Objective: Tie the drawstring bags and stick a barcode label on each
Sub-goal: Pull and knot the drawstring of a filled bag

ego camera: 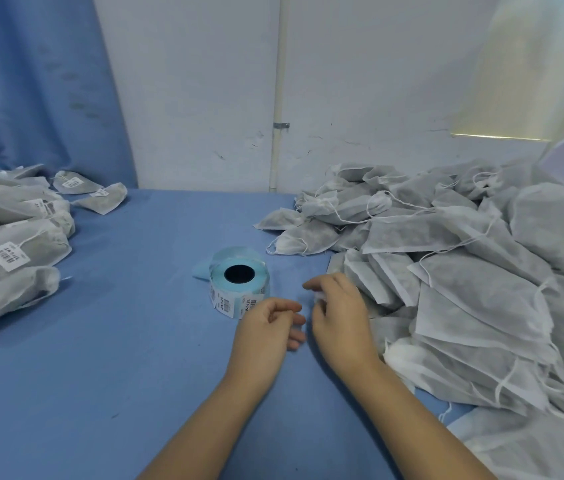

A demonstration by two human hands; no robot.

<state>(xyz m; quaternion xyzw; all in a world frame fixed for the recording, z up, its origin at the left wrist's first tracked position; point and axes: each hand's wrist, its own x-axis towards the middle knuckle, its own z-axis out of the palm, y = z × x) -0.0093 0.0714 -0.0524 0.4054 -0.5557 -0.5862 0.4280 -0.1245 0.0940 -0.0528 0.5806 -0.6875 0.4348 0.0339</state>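
Currently: left hand [266,327] loosely curled, empty; right hand [339,313] pinches a white scrap [320,296], probably a label. Drawstring bags [464,271] at 3 o'clock: light, limp; grasp by neck.

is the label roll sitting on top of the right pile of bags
No, the label roll rests on the blue cloth, clear of the right pile of bags.
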